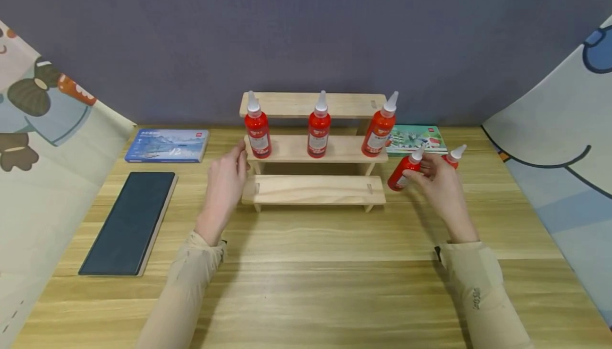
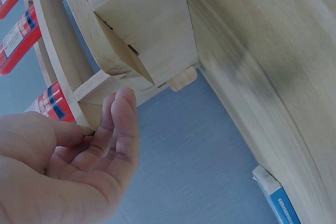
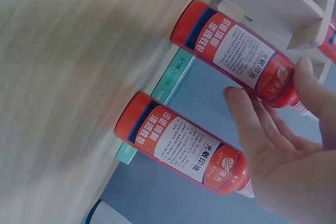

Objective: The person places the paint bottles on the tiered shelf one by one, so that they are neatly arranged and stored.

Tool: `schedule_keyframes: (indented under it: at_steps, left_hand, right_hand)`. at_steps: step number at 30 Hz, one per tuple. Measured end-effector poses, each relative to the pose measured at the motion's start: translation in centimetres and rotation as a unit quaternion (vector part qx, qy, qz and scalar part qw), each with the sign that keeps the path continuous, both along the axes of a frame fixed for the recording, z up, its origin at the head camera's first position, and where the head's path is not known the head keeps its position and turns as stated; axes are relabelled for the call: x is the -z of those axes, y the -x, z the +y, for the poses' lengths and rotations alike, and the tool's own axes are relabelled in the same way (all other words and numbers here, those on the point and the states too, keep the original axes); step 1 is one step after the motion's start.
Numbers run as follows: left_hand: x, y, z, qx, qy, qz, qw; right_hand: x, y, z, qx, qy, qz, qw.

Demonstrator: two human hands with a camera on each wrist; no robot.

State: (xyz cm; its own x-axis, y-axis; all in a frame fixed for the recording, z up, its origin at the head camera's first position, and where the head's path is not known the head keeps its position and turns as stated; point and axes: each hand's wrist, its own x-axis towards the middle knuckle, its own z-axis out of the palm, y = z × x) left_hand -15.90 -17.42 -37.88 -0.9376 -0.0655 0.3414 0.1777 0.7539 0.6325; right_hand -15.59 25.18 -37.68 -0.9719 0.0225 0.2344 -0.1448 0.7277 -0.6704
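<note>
A three-step wooden display rack (image 1: 313, 189) stands on the table. On its middle step are three red ink bottles with white nozzle caps: the left bottle (image 1: 258, 135), the middle bottle (image 1: 319, 132) and the right bottle (image 1: 379, 132), which leans in the head view. My left hand (image 1: 226, 181) pinches the left end of the middle step (image 2: 86, 114) between thumb and fingers. With my right hand (image 1: 442, 187) I grip another red bottle (image 3: 236, 53) near its top, beside the rack's right end. One more red bottle (image 3: 181, 148) stands right by that hand, partly hidden behind it in the head view.
At the back left lies a blue flat box (image 1: 166, 146), with a dark-covered tablet-like slab (image 1: 128, 223) in front of it. A green box (image 1: 415, 135) lies behind the right hand. A grey partition (image 1: 306, 30) rises along the table's back.
</note>
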Motion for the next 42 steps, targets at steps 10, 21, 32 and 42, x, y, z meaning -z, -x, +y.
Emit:
schedule_keyframes:
  at_steps: [10, 21, 32, 42]
  left_hand:
    - [0.0, 0.1, 0.0, 0.000, -0.002, -0.005, 1.0000]
    - [0.0, 0.0, 0.1, 0.000, 0.002, 0.000, 1.0000]
    - [-0.1, 0.0, 0.1, -0.003, 0.002, 0.002, 1.0000]
    - [-0.1, -0.1, 0.0, -0.001, 0.001, 0.008, 1.0000]
  right_hand:
    - [-0.1, 0.0, -0.2, 0.011, 0.003, -0.002, 0.9999]
    - [-0.3, -0.4, -0.1, 0.028, 0.006, 0.013, 0.9995]
    - [-2.1, -1.4, -1.2, 0.053, 0.038, 0.050, 0.9966]
    - [-4.1, -3.1, -3.2, 0.053, 0.040, 0.078, 0.9947]
